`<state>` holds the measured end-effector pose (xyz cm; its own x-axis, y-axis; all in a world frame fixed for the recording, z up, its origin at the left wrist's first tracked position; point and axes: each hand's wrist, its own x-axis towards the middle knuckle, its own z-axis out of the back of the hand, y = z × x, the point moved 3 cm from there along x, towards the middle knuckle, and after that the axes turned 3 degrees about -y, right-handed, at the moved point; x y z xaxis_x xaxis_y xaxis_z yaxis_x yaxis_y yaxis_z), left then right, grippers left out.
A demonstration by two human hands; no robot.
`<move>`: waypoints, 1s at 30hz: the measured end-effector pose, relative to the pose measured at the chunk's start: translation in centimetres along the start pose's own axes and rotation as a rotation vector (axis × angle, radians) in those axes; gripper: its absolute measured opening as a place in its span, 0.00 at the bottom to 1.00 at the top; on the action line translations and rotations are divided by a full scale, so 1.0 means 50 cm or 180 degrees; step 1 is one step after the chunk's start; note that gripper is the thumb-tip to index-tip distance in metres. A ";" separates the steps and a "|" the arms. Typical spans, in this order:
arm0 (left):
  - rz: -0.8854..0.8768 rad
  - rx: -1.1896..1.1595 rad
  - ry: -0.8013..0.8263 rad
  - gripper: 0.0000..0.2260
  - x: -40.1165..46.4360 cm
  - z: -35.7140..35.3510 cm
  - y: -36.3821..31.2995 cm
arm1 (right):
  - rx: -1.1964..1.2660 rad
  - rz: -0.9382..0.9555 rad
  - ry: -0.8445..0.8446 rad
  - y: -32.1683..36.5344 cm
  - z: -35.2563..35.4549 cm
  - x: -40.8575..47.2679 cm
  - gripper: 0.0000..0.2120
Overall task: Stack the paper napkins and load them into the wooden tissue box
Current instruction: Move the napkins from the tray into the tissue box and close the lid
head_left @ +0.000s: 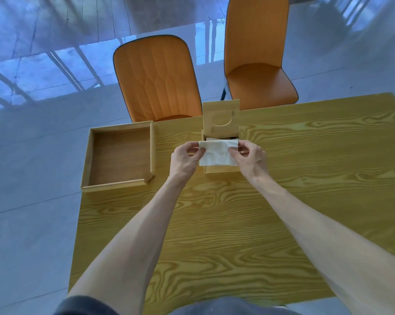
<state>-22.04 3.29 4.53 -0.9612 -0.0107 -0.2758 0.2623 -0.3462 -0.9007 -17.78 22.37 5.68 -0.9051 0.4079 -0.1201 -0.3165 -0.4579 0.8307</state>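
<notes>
1. Nearest the camera, a dark garment (pixel 214 308) is seen at the bottom edge, and two bare forearms are stretched forward over a yellow wood-grain table (pixel 237 223).
2. A white paper napkin (pixel 217 154) is held flat between both hands: its left edge is pinched by the left hand (pixel 185 159), its right edge by the right hand (pixel 251 159).
3. The napkin is held directly over the open top of the wooden tissue box (pixel 221 170), whose front wall shows just below it; more white paper is glimpsed inside, behind the napkin's far edge.
4. The box lid (pixel 221 118), with a curved cut-out, is raised upright at the far side of the box.
5. A shallow wooden tray (pixel 119 155) lies at the left table edge, well apart from the box.
6. Beyond the table, two orange chairs (pixel 158 76) stand on a glossy pale floor.
7. No brand, label or writing can be read anywhere.
</notes>
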 end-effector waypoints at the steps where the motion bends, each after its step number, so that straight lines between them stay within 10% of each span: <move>1: -0.0014 0.0011 -0.0094 0.11 0.004 -0.009 -0.009 | -0.0048 -0.0002 -0.0044 -0.001 0.007 0.010 0.10; 18: 0.0272 0.1016 -0.0604 0.10 0.074 -0.071 -0.012 | -0.0719 -0.0147 0.0039 -0.053 -0.007 0.127 0.16; 30: 0.0447 0.0354 -0.0055 0.20 0.113 -0.071 -0.014 | -0.0761 0.0246 0.0500 -0.063 -0.007 0.187 0.28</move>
<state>-27.36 6.81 2.39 -0.9174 -0.0821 -0.3895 0.3838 -0.4417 -0.8109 -25.35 27.34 1.76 -0.9561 0.2459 -0.1595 -0.2860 -0.6635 0.6914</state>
